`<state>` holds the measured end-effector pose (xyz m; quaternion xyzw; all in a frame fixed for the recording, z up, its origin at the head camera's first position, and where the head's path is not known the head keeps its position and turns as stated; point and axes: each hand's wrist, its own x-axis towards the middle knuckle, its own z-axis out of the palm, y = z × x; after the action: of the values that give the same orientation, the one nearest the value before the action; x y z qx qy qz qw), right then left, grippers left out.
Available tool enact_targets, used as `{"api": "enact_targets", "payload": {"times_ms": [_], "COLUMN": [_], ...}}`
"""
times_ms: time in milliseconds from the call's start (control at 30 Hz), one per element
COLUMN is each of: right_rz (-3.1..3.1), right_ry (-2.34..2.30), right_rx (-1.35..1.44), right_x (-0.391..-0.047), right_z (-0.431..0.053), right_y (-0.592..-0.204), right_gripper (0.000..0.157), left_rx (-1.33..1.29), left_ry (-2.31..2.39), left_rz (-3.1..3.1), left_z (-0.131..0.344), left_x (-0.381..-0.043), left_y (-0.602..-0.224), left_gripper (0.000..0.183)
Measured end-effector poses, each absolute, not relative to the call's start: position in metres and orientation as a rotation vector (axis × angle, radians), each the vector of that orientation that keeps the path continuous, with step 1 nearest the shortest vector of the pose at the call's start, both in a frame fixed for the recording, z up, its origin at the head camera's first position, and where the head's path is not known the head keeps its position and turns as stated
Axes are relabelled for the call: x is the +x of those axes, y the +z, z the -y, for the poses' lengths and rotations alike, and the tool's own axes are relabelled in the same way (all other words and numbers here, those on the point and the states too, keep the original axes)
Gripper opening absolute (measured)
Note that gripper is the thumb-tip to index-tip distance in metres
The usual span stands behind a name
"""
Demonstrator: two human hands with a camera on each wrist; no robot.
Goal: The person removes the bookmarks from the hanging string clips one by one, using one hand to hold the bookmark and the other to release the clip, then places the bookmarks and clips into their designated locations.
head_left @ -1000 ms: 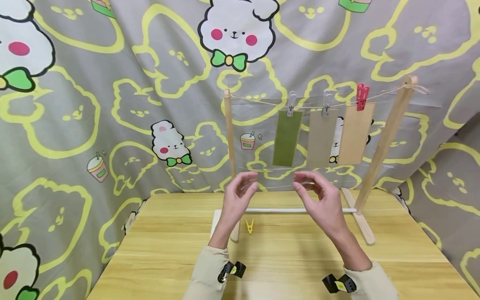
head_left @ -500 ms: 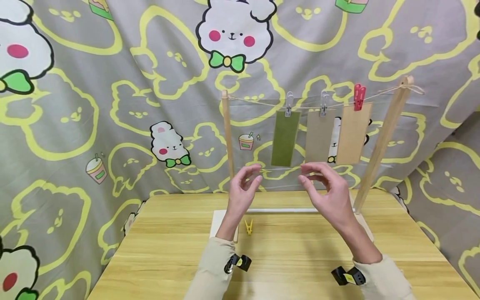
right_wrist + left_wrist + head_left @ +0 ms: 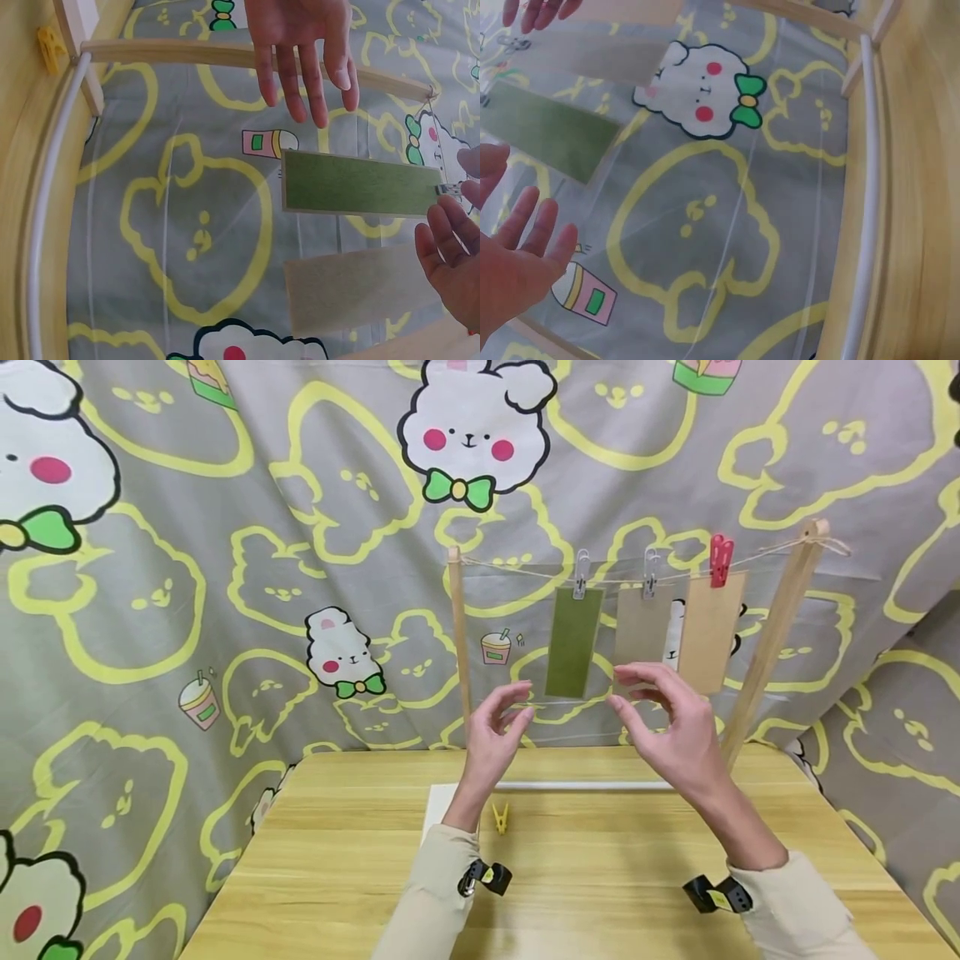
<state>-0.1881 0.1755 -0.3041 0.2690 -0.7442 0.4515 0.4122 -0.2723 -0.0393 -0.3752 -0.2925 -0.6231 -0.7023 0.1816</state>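
Both hands are raised in front of a small wooden drying rack, holding nothing. My left hand (image 3: 495,735) hovers left of centre, its fingers loosely bent and thumb apart. Facing it, my right hand (image 3: 675,727) hovers before the hanging strips, overlapping the lower part of the grey-beige strip (image 3: 643,622) in the head view. From the string line (image 3: 517,569) also hang a green strip (image 3: 574,643) and a tan strip (image 3: 712,631). Clear clothespins (image 3: 581,574) hold the green and grey-beige strips; a red clothespin (image 3: 721,560) holds the tan one.
A yellow clothespin (image 3: 501,818) lies on the wooden table (image 3: 570,877) near the rack's left foot. The rack has a left post (image 3: 459,635), a right post (image 3: 780,618) and a low white rod (image 3: 585,786). A patterned curtain (image 3: 390,568) hangs behind.
Both hands have risen and shifted right, the right hand farther than the left. The strips and clothespins keep their places.
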Motion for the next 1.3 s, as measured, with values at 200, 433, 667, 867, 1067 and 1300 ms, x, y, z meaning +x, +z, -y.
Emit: {"api": "enact_targets", "payload": {"times_ms": [200, 433, 667, 867, 1067, 1300], "right_rz": [1.883, 1.887, 1.895, 1.907, 1.905, 1.919], "right_ry": [1.102, 1.048, 1.004, 0.973, 0.969, 0.936], "right_rx": [0.684, 0.692, 0.682, 0.665, 0.683, 0.701], "right_x": [-0.200, -0.216, -0.215, -0.218, -0.225, -0.230], "right_z": [-0.184, -0.197, -0.199, -0.199, -0.203, -0.206], "right_y": [-0.305, -0.309, -0.304, -0.298, -0.289, -0.275], "right_gripper": [0.039, 0.043, 0.041, 0.042, 0.043, 0.045], "left_rx": [-0.836, -0.853, -0.903, -0.881, -0.872, -0.867], "left_ry": [-1.964, -1.948, -1.937, -1.961, -1.947, -1.988], "left_rz": [1.750, 1.759, 1.732, 1.726, 1.734, 1.713], "left_z": [0.039, 0.039, 0.039, 0.038, 0.035, 0.032], "left_x": [-0.274, -0.271, -0.267, -0.268, -0.272, -0.278], "left_y": [-0.370, -0.360, -0.345, -0.341, -0.338, -0.339], "left_gripper": [0.034, 0.034, 0.033, 0.032, 0.032, 0.034]}}
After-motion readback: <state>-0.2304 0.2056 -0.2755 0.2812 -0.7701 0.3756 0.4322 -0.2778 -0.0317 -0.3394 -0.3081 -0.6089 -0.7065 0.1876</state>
